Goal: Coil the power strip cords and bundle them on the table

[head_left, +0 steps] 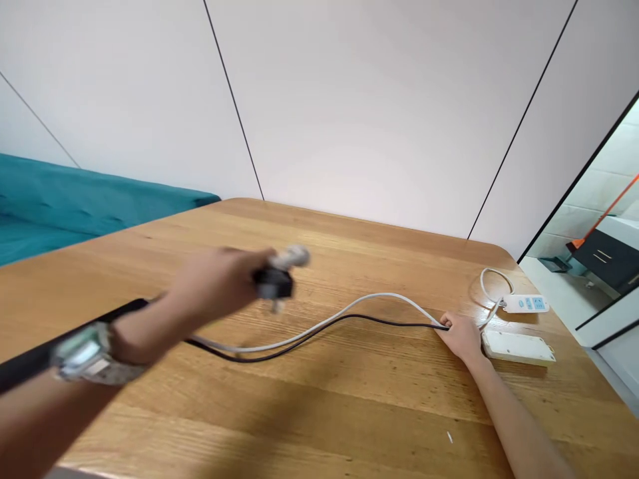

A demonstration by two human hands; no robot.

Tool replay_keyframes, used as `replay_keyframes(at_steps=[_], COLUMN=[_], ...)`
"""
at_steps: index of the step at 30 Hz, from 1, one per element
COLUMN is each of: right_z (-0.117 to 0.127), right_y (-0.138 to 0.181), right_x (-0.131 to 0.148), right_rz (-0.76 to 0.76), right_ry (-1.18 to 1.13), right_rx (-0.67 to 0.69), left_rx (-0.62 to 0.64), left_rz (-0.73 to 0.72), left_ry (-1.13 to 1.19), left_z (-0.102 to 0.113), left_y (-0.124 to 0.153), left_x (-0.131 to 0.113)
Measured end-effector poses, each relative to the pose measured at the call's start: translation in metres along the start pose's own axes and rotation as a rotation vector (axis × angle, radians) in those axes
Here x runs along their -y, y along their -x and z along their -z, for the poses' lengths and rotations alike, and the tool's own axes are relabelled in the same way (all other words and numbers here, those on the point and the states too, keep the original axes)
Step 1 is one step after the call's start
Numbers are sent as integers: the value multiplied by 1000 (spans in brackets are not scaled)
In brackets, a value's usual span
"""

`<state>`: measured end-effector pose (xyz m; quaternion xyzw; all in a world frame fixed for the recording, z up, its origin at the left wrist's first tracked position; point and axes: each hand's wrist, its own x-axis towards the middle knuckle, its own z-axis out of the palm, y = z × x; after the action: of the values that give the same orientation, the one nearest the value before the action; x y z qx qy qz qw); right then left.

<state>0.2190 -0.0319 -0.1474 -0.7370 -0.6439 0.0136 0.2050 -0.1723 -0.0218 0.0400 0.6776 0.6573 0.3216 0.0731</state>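
My left hand [219, 283], with a watch [92, 356] on its wrist, is raised over the table, closed around a black plug [275, 282]. A whitish end [293, 256], likely a second plug, sticks out beside it; motion blurs both. My right hand [460, 336] rests on the wood at the right, fingers pinched on a white cable [389, 295] and a black cable [359, 317]. These run side by side in a wavy line toward the left arm, which hides their far ends. Right beside my right hand lies a white power strip [519, 348].
A white label tag [525, 304] lies behind the strip near a loop of white cable. A long black object [34, 359] sits under my left forearm. The wooden table [309, 412] meets a white wall [374, 100]; a teal sofa [90, 199] stands at left.
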Motion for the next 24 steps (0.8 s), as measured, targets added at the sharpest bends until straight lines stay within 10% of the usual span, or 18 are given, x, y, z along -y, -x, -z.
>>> replay_keyframes(at_steps=[5, 12, 19, 24], right_z=[-4, -9, -9, -21], right_y=[2, 16, 26, 28], right_x=[14, 17, 27, 39], right_rz=[-83, 122, 260, 119], right_ry=[-146, -704, -707, -677], right_rx=[29, -148, -107, -86], left_rx=[599, 762, 900, 855], left_rz=[-227, -52, 38, 428], left_ry=[-92, 723, 1066, 1185], left_z=[-99, -209, -230, -243], left_y=[57, 64, 57, 58], left_x=[-40, -49, -82, -91])
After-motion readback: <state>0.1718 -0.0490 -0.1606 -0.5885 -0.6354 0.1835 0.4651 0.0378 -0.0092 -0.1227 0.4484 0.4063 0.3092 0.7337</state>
